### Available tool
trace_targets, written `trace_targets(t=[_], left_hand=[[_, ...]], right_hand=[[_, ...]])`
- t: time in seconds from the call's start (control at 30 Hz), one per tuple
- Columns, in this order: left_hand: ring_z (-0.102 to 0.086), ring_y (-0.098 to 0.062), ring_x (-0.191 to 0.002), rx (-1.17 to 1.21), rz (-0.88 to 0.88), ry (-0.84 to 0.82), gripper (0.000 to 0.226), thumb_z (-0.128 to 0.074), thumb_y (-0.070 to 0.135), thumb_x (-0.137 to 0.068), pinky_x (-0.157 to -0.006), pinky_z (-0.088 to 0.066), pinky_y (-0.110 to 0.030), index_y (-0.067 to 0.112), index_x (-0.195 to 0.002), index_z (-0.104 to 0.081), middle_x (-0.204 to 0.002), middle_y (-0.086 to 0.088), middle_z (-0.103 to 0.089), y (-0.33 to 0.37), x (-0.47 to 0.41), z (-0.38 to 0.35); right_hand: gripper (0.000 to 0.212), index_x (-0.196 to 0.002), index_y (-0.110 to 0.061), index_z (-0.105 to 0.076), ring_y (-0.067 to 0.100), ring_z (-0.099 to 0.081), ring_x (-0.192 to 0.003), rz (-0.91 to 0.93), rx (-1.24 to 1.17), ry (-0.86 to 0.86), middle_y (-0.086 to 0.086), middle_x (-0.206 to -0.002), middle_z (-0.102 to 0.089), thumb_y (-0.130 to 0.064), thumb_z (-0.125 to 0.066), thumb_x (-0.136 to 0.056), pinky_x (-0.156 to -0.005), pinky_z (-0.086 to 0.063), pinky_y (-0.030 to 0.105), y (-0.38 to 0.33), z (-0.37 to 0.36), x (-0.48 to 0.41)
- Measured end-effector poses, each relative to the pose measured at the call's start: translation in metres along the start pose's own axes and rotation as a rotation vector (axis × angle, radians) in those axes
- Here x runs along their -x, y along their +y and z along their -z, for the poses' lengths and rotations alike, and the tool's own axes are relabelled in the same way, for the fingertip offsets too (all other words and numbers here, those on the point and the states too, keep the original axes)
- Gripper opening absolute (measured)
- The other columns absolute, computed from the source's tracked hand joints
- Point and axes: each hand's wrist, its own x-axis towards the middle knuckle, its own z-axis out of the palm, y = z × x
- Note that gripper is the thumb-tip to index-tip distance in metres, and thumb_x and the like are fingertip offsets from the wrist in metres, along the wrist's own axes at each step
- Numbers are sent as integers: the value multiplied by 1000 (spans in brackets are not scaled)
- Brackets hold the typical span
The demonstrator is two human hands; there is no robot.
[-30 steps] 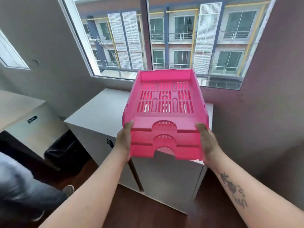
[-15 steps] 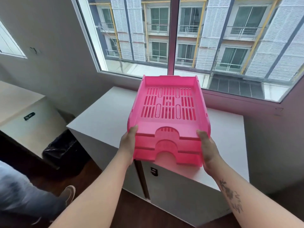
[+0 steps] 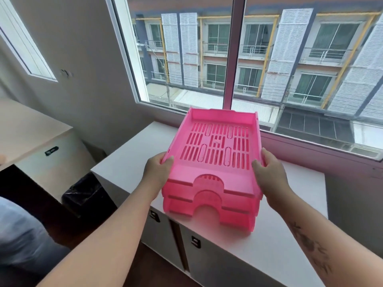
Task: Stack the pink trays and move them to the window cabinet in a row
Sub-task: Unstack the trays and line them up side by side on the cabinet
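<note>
A stack of pink slotted trays [image 3: 215, 154], nested one in another, is over the top of the white window cabinet [image 3: 132, 154]. Its front edge looks to rest on or just above the cabinet top near the front edge. My left hand [image 3: 158, 172] grips the stack's left side rim. On the right side rim my right hand [image 3: 269, 172] grips the stack. The arched cut-outs in the tray fronts face me.
A large window [image 3: 290, 69] runs along the wall directly behind the cabinet. A second pale cabinet [image 3: 31, 129] stands at the left, with a black bin [image 3: 83, 193] between the two. A person's clothed leg [image 3: 22, 235] is at the lower left.
I have stepped closer to the cabinet. The stack of trays has come down and forward from mid-air to the cabinet top, and both hands have slid up onto its side rims.
</note>
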Motion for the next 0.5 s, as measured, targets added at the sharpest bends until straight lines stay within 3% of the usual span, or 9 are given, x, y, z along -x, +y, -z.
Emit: trace_targets(t=[0.07,0.13,0.17,0.23,0.33,0.4,0.5], left_hand=[[-63,-21,-72,-40,-63,53,27,-44,29,-96,-60,-58,-41,30,-80,-65,-88,-14,-71,9,-6,0],[-67,-20,-73,-7,-97,90,26,-44,28,-96,-51,-55,-30,35,-83,-66,-83,-5,-72,14,-12,7],[-69,-22,-75,6,-102,104,24,-46,29,-94,-52,-56,-31,37,-87,-67,-84,-2,-73,14,-16,14],[-69,-20,-77,22,-110,149,23,-49,33,-90,-63,-57,-40,43,-87,-69,-86,1,-74,10,-25,33],[-69,-12,-82,47,-113,231,24,-53,37,-86,-72,-56,-34,38,-100,-72,-86,14,-73,-2,-38,73],[-70,-9,-81,72,-110,286,20,-54,35,-87,-70,-55,-29,40,-96,-70,-83,18,-73,-12,-47,105],[-68,4,-74,79,-101,364,22,-53,27,-92,-59,-51,-14,38,-105,-67,-80,21,-72,-30,-63,155]], right_hand=[[31,-106,-24,-67,18,-71,-78,0,48,56,-3,-89,-74,-11,-41,-92,-61,-57,36,-9,0,-4],[29,-96,-25,-67,22,-71,-79,36,63,100,-2,-86,-74,-13,-41,-88,-68,-59,46,-15,-6,0],[29,-97,-24,-67,24,-70,-80,55,63,115,-2,-87,-73,-14,-42,-87,-71,-59,49,-19,-12,2],[35,-112,-24,-66,20,-69,-86,90,61,136,-4,-97,-73,-16,-45,-86,-79,-58,47,-30,-30,3],[44,-132,-20,-57,5,-66,-82,171,59,111,-17,-104,-68,-12,-49,-89,-80,-58,30,-52,-68,-1],[50,-141,-12,-48,12,-66,-87,200,76,43,-7,-117,-66,-9,-50,-91,-83,-57,38,-65,-102,-7],[51,-142,-9,-43,22,-63,-72,226,96,-29,8,-114,-67,-4,-49,-92,-69,-58,47,-81,-164,-16]])
